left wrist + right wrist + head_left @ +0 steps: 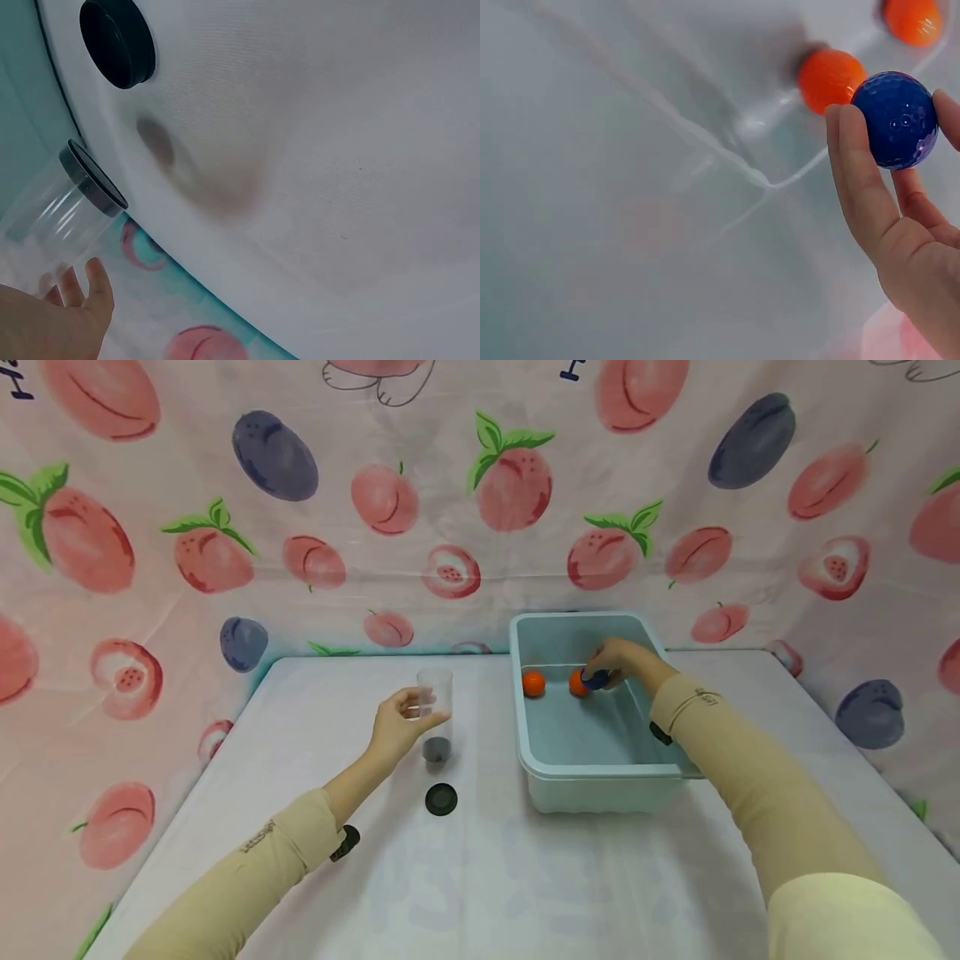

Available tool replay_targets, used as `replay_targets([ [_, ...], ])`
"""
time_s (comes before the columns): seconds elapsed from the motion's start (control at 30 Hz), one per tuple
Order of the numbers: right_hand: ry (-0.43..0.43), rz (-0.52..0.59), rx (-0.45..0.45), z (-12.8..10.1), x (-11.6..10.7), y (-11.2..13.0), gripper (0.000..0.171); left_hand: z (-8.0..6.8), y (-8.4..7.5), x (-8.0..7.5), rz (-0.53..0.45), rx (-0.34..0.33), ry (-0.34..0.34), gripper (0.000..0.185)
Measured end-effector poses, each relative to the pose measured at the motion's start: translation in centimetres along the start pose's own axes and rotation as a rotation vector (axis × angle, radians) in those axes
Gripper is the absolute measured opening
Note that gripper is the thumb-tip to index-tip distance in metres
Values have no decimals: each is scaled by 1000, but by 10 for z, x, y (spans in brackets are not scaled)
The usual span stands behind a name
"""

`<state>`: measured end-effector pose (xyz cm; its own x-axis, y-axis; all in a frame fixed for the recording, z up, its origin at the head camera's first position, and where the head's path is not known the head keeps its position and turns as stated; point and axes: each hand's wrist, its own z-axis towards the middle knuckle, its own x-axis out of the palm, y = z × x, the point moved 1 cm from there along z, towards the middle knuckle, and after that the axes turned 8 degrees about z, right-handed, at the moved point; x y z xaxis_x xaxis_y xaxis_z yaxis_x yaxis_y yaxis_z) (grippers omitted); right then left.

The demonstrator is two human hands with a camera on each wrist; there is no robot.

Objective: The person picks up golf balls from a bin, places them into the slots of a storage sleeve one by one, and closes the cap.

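My left hand (399,725) grips a clear plastic jar (436,697), thumb on one side and fingers on the other. The jar is upright with its dark end down; in the left wrist view that end shows as a black band (91,178). A round black lid (441,799) lies on the table, nearer to me than the jar. Inside the light blue tub (592,771), my right hand (621,658) pinches a blue golf ball (895,120) between thumb and fingers. Close to it are two orange balls, one beside the blue ball (831,80) and one by the tub's left wall (533,683).
A white-covered table (487,877) carries the tub on its right half. Behind it hangs a pink cloth (465,468) with a fruit print, close to the tub's far side. The tub's raised rim runs under my right forearm.
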<state>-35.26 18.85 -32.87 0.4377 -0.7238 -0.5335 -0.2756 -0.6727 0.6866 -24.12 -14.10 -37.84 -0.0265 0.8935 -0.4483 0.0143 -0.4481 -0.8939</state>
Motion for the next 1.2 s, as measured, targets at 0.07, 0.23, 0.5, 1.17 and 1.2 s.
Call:
replay_targets([
  [0.07,5,24,-19,-5,-2,5,46,2,-2,2,-9,11,-4,49],
  [0.23,13,65,-80,-8,-6,13,47,9,-7,9,-37,57,-11,43],
  [0.5,12,135,-115,-13,-7,26,44,15,-16,18,-94,120,17,42],
  [1.17,23,474,-132,-41,7,45,47,26,-27,34,30,145,-24,57],
  [1.2,31,495,-137,-42,8,47,47,27,-29,35,38,153,-37,58],
])
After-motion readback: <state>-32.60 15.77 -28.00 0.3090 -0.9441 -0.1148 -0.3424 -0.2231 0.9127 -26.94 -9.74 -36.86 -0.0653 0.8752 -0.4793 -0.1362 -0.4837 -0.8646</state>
